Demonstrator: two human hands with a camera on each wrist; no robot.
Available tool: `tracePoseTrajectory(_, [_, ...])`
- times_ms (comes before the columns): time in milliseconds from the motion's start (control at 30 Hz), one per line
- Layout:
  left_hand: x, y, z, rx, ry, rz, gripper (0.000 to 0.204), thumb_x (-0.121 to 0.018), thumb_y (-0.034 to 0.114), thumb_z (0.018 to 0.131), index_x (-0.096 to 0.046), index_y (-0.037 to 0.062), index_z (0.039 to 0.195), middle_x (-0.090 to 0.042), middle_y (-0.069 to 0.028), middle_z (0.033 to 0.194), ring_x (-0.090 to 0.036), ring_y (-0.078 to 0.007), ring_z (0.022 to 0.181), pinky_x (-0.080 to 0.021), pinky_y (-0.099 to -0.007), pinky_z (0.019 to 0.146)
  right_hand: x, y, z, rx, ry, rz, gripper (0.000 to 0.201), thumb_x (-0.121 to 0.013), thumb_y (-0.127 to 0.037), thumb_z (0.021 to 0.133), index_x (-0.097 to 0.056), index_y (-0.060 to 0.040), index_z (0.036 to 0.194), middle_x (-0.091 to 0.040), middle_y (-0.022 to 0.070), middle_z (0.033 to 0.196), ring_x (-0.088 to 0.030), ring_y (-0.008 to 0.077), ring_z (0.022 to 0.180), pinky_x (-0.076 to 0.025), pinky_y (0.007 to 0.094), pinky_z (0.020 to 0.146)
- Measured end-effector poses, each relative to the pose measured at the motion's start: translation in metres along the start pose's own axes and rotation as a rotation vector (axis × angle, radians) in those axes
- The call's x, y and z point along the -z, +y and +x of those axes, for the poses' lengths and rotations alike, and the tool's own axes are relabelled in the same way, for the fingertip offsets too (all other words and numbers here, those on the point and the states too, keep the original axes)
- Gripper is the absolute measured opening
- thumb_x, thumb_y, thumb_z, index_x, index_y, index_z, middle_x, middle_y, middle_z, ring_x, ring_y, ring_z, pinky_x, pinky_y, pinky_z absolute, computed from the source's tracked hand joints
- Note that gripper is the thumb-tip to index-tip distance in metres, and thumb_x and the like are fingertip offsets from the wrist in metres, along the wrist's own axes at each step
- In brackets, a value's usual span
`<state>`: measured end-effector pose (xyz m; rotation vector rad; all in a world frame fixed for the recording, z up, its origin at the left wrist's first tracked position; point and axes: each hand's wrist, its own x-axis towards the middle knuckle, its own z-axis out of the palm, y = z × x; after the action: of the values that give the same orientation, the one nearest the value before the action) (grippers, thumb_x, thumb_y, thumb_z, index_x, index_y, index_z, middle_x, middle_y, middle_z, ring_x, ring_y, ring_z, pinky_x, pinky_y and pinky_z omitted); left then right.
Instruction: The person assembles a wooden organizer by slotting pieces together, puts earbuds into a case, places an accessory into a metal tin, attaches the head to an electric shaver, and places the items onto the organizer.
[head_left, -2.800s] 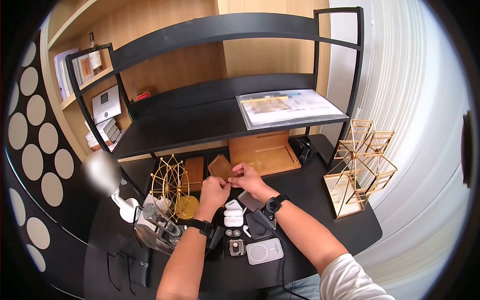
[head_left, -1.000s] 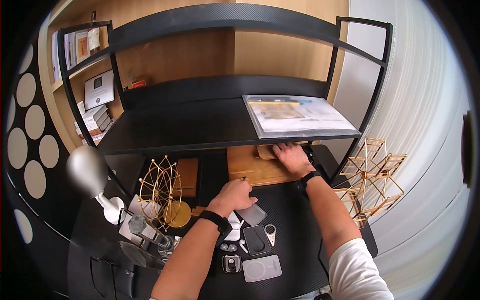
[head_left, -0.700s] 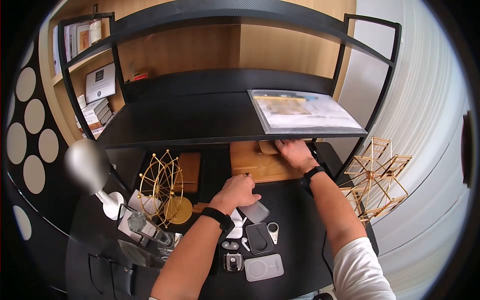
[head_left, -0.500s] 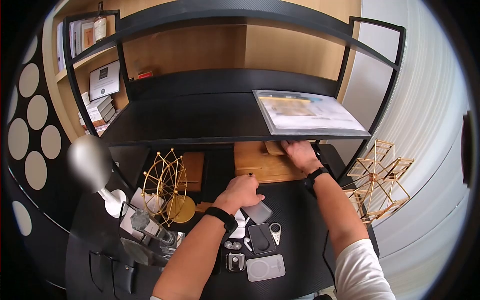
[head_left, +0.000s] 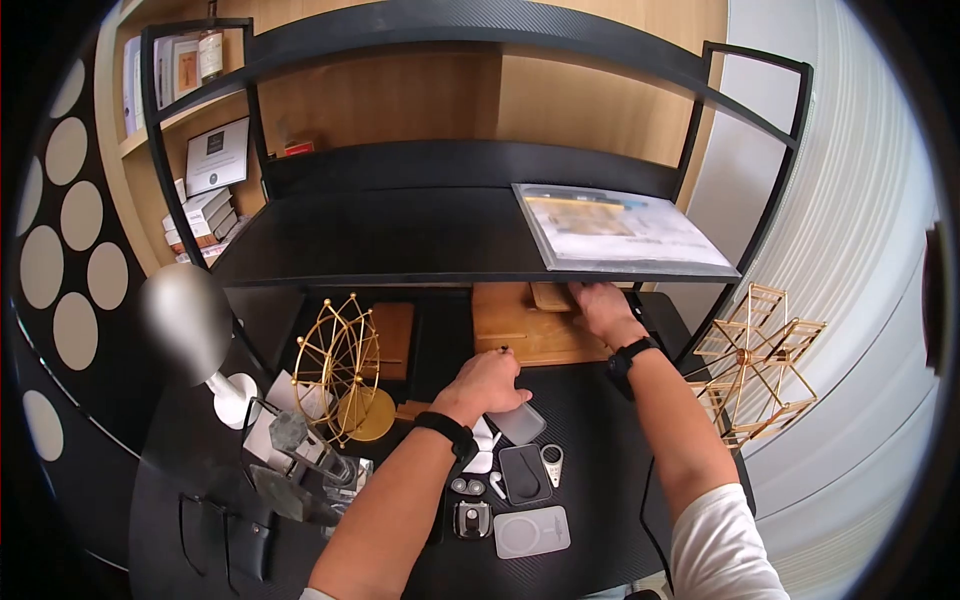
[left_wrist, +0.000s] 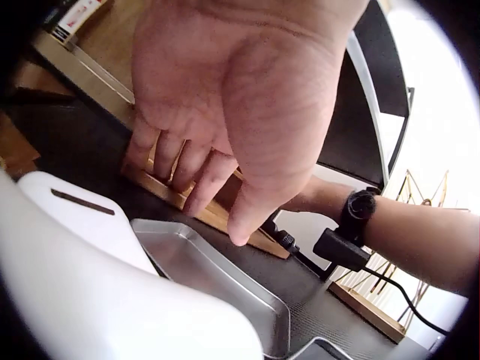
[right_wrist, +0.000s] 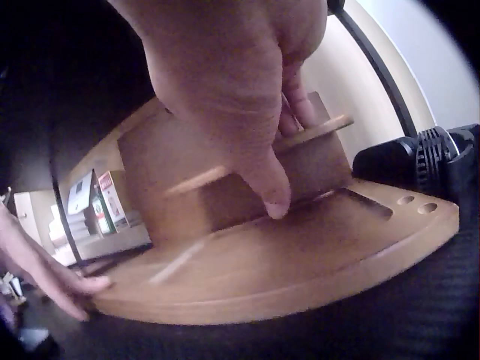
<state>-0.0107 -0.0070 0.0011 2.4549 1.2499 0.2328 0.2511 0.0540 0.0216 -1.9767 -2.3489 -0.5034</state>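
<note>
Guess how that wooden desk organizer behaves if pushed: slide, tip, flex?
The wooden organizer looks like a thick, rigid slab, so probably no flex. Its base is broad and flat, so it likely slides rather than tips. Both hands, left and right, touch it, suggesting it could shift.

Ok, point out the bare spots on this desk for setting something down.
Bare desk top lies between the right forearm and the small tray, and the shelf left of the plastic folder is free. Crowded: around the gold wheel and charger pad.

framed certificate [head_left: 217, 155], shelf papers [head_left: 628, 228], print too small to read
</note>
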Motion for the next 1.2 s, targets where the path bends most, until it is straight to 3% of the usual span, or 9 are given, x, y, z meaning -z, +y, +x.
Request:
tracePoseTrajectory(133, [0.003,-0.012,0.003,0.073,-0.002,-0.23,0.048,-0.079,0.029,0.085,-0.072,-0.0029,0.12,-0.062,-0.0261,0.137,-0.064,-0.0393,0.121,-0.049,-0.0429,0.106,0.008,-0.009,-0.029,0.09,0.27,0.253,0.047,-0.084,-0.015,0.074,-0.063,-0.0054,0.116,-0.065,0.0209,0.115,-0.06,0.0416,0.114,-0.051,0.0473,0.099])
tracePoseTrajectory(233, [0.005,-0.025,-0.004,0.171,0.466,-0.127,0.044,-0.073,0.022,0.087,-0.066,-0.0007,0.124,-0.064,-0.0248,0.128,-0.062,-0.0417,0.119,-0.051,-0.0437,0.103,0.024,-0.026,-0.059,0.069,0.39,0.484,0.034,-0.08,-0.013,0.079,-0.065,-0.0043,0.108,-0.063,0.0183,0.112,-0.058,0.0405,0.114,-0.049,0.0471,0.099])
tracePoseTrajectory(300, [0.011,-0.035,-0.012,0.372,0.365,0.225,0.057,-0.069,0.029,0.089,-0.056,0.002,0.138,-0.055,-0.021,0.145,-0.041,-0.0404,0.144,-0.025,-0.0708,0.116,0.033,-0.038,-0.078,0.067,0.433,0.618,0.025,-0.078,-0.012,0.079,-0.068,-0.0031,0.101,-0.064,0.02,0.104,-0.06,0.0405,0.106,-0.05,0.0468,0.096])
tracePoseTrajectory(333, [0.01,-0.044,-0.015,0.477,0.335,0.235,0.068,-0.069,0.032,0.089,-0.049,0.0028,0.147,-0.047,-0.0225,0.153,-0.031,-0.046,0.15,-0.019,-0.0759,0.115,0.035,-0.041,-0.086,0.052,0.416,0.654,0.022,-0.078,-0.013,0.081,-0.069,-0.0033,0.099,-0.065,0.0192,0.103,-0.061,0.0401,0.105,-0.05,0.0458,0.095])
tracePoseTrajectory(433, [0.015,-0.053,-0.026,0.694,0.228,0.212,0.08,-0.064,0.038,0.094,-0.031,0.0085,0.161,-0.027,-0.0228,0.166,-0.011,-0.05,0.156,-0.013,-0.0732,0.119,0.037,-0.044,-0.101,0.03,0.36,0.765,0.02,-0.078,-0.015,0.083,-0.071,-0.0037,0.098,-0.067,0.0178,0.105,-0.062,0.0383,0.107,-0.051,0.0436,0.094])
tracePoseTrajectory(733, [0.031,-0.055,-0.013,0.586,-0.031,0.224,0.078,-0.062,0.039,0.098,-0.027,0.0118,0.162,-0.039,-0.0233,0.16,-0.043,-0.0496,0.142,-0.025,-0.0681,0.119,0.038,-0.048,-0.11,-0.041,0.292,0.983,0.018,-0.076,-0.014,0.086,-0.072,-0.0004,0.097,-0.074,0.0164,0.092,-0.072,0.0311,0.087,-0.057,0.0386,0.08])
tracePoseTrajectory(833, [0.024,-0.062,-0.016,0.505,0.094,0.083,0.081,-0.069,0.037,0.095,-0.029,0.011,0.16,-0.037,-0.0253,0.16,-0.046,-0.0506,0.139,-0.038,-0.0636,0.114,0.033,-0.051,-0.106,-0.059,0.27,1.073,0.015,-0.076,-0.012,0.087,-0.072,0.0003,0.095,-0.075,0.0162,0.086,-0.074,0.0286,0.081,-0.057,0.0365,0.074])
tracePoseTrajectory(900, [0.016,-0.057,-0.019,0.566,0.228,0.291,0.085,-0.076,0.034,0.09,-0.031,0.009,0.157,-0.034,-0.0274,0.159,-0.052,-0.0524,0.133,-0.048,-0.0588,0.107,0.03,-0.05,-0.102,-0.062,0.249,1.12,0.014,-0.075,-0.012,0.088,-0.073,0.0004,0.093,-0.075,0.016,0.084,-0.075,0.0276,0.079,-0.058,0.0356,0.071])
tracePoseTrajectory(1200, [0.017,-0.067,-0.012,0.623,0.458,0.057,0.093,-0.09,0.032,0.071,-0.037,0.0037,0.142,-0.036,-0.0297,0.149,-0.047,-0.0535,0.132,-0.048,-0.0604,0.104,0.03,-0.035,-0.091,-0.08,0.281,1.126,0.011,-0.074,-0.009,0.089,-0.073,0.0013,0.092,-0.073,0.0099,0.077,-0.069,0.0152,0.071,-0.055,0.0311,0.068])
